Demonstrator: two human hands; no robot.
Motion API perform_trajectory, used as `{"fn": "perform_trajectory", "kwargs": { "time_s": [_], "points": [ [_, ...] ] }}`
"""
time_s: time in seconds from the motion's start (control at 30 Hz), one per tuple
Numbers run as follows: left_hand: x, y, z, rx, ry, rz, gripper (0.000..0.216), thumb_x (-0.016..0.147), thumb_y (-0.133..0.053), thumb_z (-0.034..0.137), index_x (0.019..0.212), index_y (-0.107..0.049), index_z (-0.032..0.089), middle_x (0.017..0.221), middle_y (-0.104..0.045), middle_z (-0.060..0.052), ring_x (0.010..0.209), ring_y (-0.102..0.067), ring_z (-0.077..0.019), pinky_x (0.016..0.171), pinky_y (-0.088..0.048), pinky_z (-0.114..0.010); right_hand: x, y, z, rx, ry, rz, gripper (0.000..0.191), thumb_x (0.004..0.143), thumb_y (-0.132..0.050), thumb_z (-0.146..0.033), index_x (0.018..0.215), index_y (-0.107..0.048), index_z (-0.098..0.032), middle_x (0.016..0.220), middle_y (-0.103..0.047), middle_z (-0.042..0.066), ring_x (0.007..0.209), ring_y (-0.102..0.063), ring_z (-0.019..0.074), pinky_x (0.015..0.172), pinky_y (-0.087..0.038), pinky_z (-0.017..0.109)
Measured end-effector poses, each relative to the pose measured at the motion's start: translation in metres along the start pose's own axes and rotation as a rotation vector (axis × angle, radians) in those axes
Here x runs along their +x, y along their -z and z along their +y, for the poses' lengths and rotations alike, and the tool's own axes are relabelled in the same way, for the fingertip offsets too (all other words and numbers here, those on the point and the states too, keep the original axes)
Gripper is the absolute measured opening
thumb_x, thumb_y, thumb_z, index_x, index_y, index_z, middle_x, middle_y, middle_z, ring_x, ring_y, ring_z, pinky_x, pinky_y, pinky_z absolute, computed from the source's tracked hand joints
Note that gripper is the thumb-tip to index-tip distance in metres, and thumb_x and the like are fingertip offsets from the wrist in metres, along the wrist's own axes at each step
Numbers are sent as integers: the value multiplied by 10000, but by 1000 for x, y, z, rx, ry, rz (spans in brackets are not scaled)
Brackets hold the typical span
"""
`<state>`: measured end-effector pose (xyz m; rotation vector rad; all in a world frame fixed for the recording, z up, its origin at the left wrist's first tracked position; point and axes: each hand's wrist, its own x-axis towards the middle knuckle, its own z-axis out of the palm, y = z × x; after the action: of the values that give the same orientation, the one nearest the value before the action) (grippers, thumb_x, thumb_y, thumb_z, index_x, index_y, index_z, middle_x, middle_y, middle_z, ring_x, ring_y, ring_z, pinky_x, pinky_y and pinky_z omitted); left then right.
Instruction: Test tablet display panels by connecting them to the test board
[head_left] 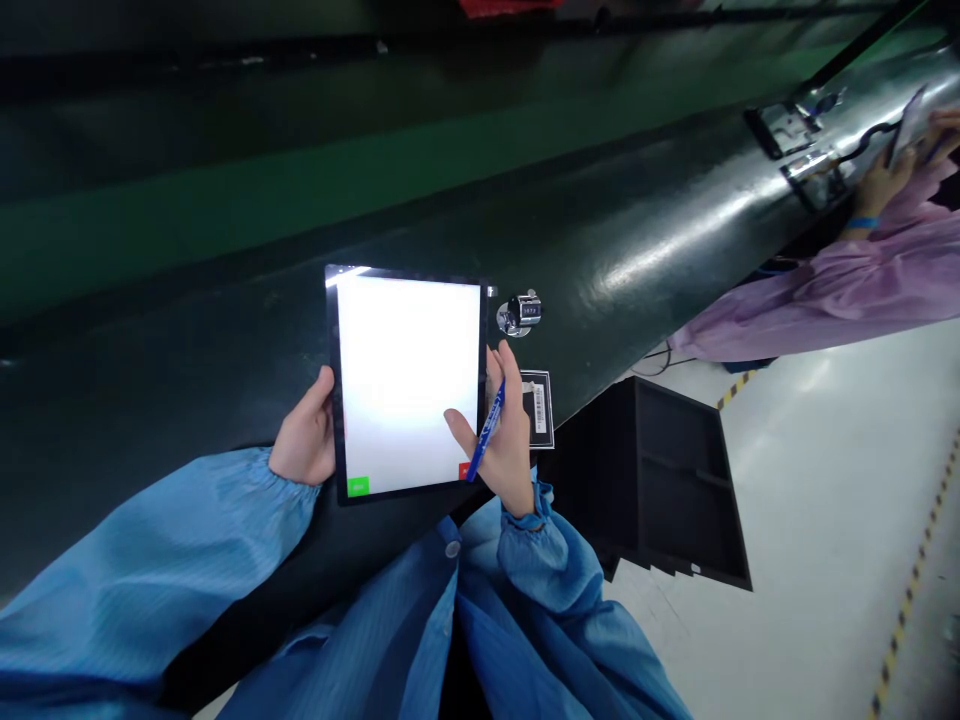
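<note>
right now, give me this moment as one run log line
left hand: holds tablet | right hand: holds blue pen, thumb on tablet | nearby: tally counter, barcode card | far right: co-worker's hand

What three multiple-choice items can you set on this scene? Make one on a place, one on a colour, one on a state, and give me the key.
1. Where is the tally counter relative to the tablet?
A) Beside its upper right corner
B) Under it
C) On the floor

2. What colour is the pen in the right hand?
A) Red
B) Blue
C) Green

3. What is the left hand doing?
A) Gripping the tablet's edge
B) Holding the pen
C) Pressing the tally counter

1 A: the counter sits just past that corner.
2 B: its barrel shows blue.
3 A: the fingers wrap the tablet's lower left edge.
</note>
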<state>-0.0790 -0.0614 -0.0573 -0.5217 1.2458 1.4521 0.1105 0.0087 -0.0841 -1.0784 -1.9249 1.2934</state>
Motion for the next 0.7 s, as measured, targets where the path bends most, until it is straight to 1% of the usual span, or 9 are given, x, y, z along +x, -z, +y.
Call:
{"fn": "perform_trajectory", "kwargs": {
  "time_s": [0.1, 0.2, 0.27, 0.33, 0.4, 0.5, 0.6, 0.67, 0.7],
  "points": [
    [-2, -2, 2, 16, -21, 28, 401, 1037, -370, 332, 1024, -719, 135, 890, -757, -47, 709, -722, -175, 752, -592, -254, 1, 1, 3, -3, -10, 11, 821, 925, -646, -395, 1575, -157, -283, 1602, -294, 71, 1495, -267, 281, 1212, -333, 505],
    [-3, -2, 5, 10, -5, 59, 428, 1012, -352, 281, 881, -721, 106, 737, -731, -58, 622, -702, -179, 600, -568, -235, 5, 6, 4, 0, 21, 46, 803, 916, -661, -382, 1565, -199, -277, 1570, -360, 71, 1464, -338, 270, 1210, -337, 494],
    [-3, -2, 6, 8, 23, 77, 451, 988, -336, 256, 790, -707, 91, 658, -704, -66, 549, -671, -174, 576, -557, -237, 8, 9, 5, -38, 40, 53, 805, 905, -677, -371, 1558, -217, -274, 1553, -390, 70, 1450, -360, 270, 1208, -333, 499],
    [-4, -1, 7, 6, 35, 72, 454, 964, -328, 240, 765, -704, 84, 646, -699, -70, 519, -651, -168, 622, -569, -252, 12, 13, 4, -66, 60, 49, 806, 896, -688, -363, 1552, -228, -274, 1547, -401, 68, 1458, -345, 271, 1212, -321, 501],
    [-4, -2, 7, -12, 50, 63, 436, 941, -335, 232, 761, -703, 81, 645, -698, -70, 523, -647, -174, 706, -583, -283, 17, 18, 3, -58, 90, 83, 763, 912, -667, -368, 1540, -247, -263, 1542, -407, 78, 1458, -346, 267, 1209, -324, 494],
    [-5, -4, 8, -61, 84, 64, 398, 916, -350, 220, 750, -689, 93, 631, -690, -65, 636, -688, -211, 823, -577, -334, 32, 29, 0, -46, 132, 189, 576, 956, -599, -380, 1462, -357, -247, 1473, -488, 95, 1383, -457, 256, 1123, -430, 456],
    [-5, -4, 8, -82, 96, 57, 368, 900, -350, 196, 767, -682, 112, 636, -688, -58, 780, -712, -242, 882, -563, -365, 58, 43, -4, -119, 160, 238, 352, 981, -554, -382, 1301, -504, -245, 1286, -628, 79, 1202, -603, 228, 961, -520, 381],
    [-5, -2, 6, -62, 99, 44, 347, 895, -359, 190, 788, -682, 124, 632, -683, -48, 813, -714, -245, 883, -564, -362, 76, 52, -7, -238, 172, 205, 257, 983, -547, -381, 1193, -559, -234, 1107, -691, 58, 1026, -665, 208, 839, -525, 338],
    [-4, -1, 6, -42, 98, 38, 338, 892, -362, 184, 792, -681, 132, 618, -674, -43, 810, -714, -244, 872, -568, -355, 84, 56, -8, -318, 169, 172, 208, 983, -547, -377, 1122, -581, -226, 998, -703, 41, 920, -675, 196, 770, -508, 317]
  ]
}}
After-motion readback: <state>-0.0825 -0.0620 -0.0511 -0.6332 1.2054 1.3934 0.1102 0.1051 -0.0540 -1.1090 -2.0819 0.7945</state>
